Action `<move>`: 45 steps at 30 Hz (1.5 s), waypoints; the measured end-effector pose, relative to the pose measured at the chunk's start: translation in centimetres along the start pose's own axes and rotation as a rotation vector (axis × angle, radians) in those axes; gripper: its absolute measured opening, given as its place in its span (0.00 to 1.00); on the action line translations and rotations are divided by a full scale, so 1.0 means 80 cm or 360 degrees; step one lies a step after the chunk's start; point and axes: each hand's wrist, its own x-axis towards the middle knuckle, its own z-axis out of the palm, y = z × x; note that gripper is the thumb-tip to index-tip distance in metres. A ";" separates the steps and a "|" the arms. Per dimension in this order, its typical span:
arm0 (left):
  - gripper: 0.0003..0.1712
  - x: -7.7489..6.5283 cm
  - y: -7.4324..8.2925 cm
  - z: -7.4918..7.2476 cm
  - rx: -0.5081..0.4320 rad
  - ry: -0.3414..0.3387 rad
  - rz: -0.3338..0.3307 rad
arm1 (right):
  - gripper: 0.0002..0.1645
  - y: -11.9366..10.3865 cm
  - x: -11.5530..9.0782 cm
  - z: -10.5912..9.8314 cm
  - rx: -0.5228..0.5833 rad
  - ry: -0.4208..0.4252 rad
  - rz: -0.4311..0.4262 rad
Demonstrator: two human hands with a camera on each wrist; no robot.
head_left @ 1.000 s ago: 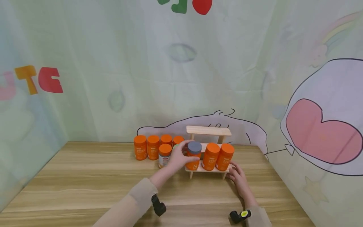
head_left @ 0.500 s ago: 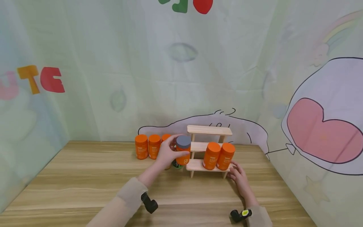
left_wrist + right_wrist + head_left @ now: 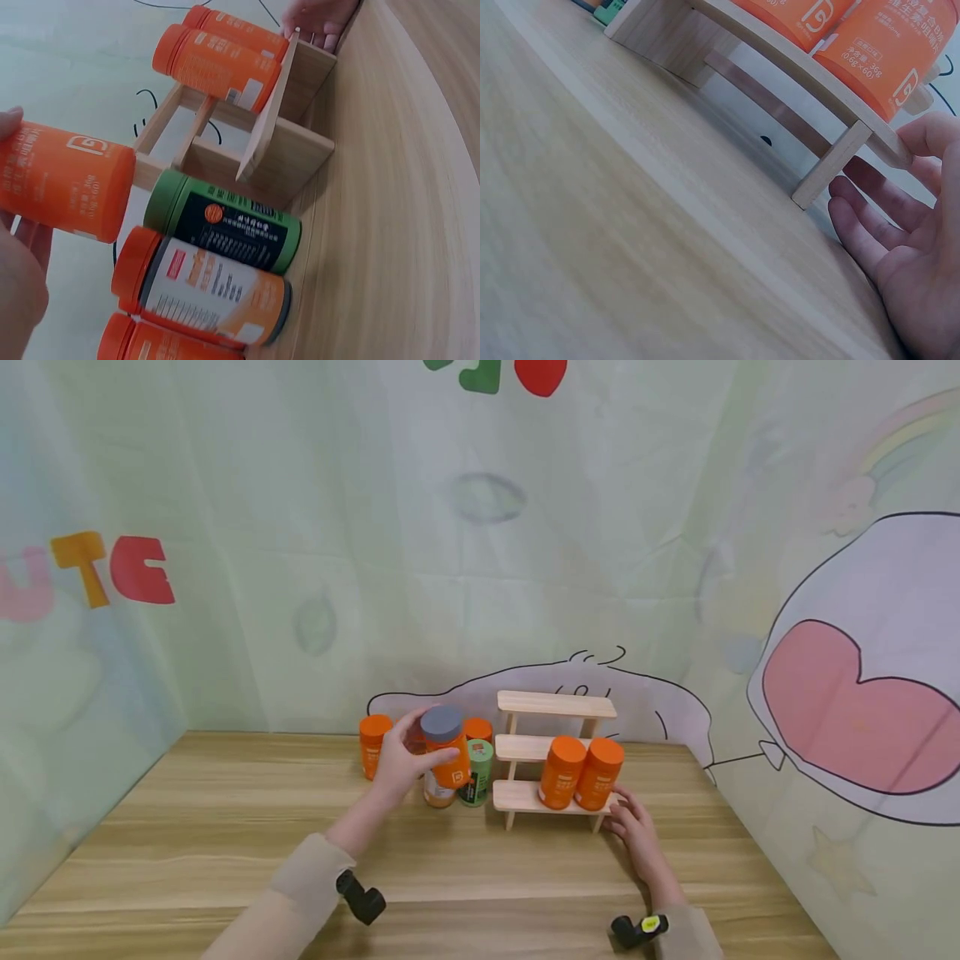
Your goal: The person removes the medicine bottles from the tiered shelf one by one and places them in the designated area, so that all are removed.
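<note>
My left hand (image 3: 399, 764) grips an orange bottle (image 3: 452, 767) with a grey-blue lid, raised and slightly tilted in front of the other bottles. In the left wrist view, that orange bottle (image 3: 67, 180) has fingers round its lid end and its base pointing right. A three-tier wooden shelf (image 3: 516, 793) stands to the right. Two orange bottles (image 3: 562, 772) stand side by side on its lowest tier, toward the right. My right hand (image 3: 922, 232) holds the right end of that tier, thumb side at the board and the other fingers curled below it.
Left of the shelf stand a green jar (image 3: 477, 770) and a white-labelled jar (image 3: 214, 289) with an orange lid. Behind them are more orange bottles (image 3: 372, 747), partly hidden by my left hand. A printed cloth (image 3: 262, 568) hangs behind the wooden table (image 3: 247, 827).
My left hand has lifted the grey-lidded bottle off the lowest tier and carried it left, over the jars. The right hand stays at the shelf's end.
</note>
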 end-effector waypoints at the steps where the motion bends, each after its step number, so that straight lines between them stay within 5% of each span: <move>1: 0.37 -0.001 -0.001 -0.004 0.0000 0.0029 0.0018 | 0.27 0.000 0.000 0.000 0.0003 0.0000 0.0002; 13: 0.35 -0.011 -0.011 -0.043 -0.0041 0.0203 0.0127 | 0.28 0.000 0.001 -0.001 -0.0006 0.0011 0.0043; 21: 0.36 -0.020 -0.025 -0.062 0.0102 0.0248 -0.0018 | 0.29 -0.001 0.000 -0.002 -0.0023 0.0003 0.0067; 28: 0.38 -0.023 -0.036 -0.061 0.0222 0.0271 -0.0175 | 0.29 0.001 0.001 -0.003 -0.0030 -0.0001 0.0023; 45: 0.39 -0.032 -0.054 -0.042 0.0391 0.0337 -0.0365 | 0.28 0.005 0.005 -0.001 -0.0014 0.0005 0.0008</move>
